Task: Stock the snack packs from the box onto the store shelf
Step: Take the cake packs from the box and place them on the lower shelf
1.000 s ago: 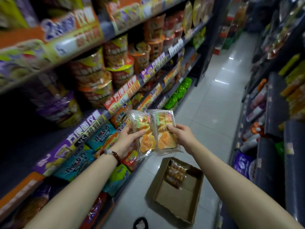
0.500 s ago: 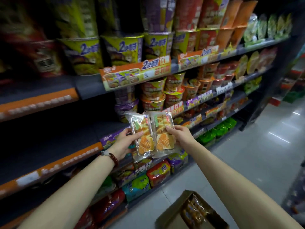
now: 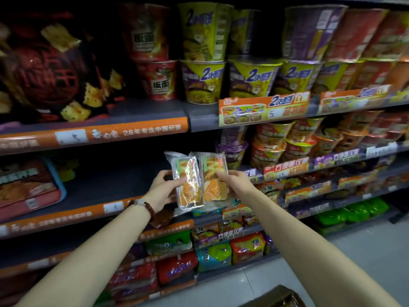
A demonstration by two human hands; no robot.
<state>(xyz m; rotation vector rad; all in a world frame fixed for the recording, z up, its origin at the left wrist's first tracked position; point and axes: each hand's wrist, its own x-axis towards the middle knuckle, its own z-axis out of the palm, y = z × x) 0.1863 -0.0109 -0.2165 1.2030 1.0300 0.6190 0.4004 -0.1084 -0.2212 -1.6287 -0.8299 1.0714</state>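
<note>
I hold two clear snack packs with orange contents side by side, upright, in front of the shelving. My left hand grips the left snack pack by its left edge; a bead bracelet sits on that wrist. My right hand grips the right snack pack by its right edge. Behind the packs lies a dark, bare stretch of the middle store shelf. Only a corner of the cardboard box shows on the floor at the bottom edge.
Cup noodles fill the upper shelf and the right part of the middle shelf. A red tray pack lies at the left of the middle shelf. Bagged noodles crowd the lower shelves. Grey aisle floor runs along the right.
My view has swung left and up from the aisle to face the shelves. Both hands kept hold of the packs and lifted them toward the bare middle shelf; the box has dropped almost out of view.
</note>
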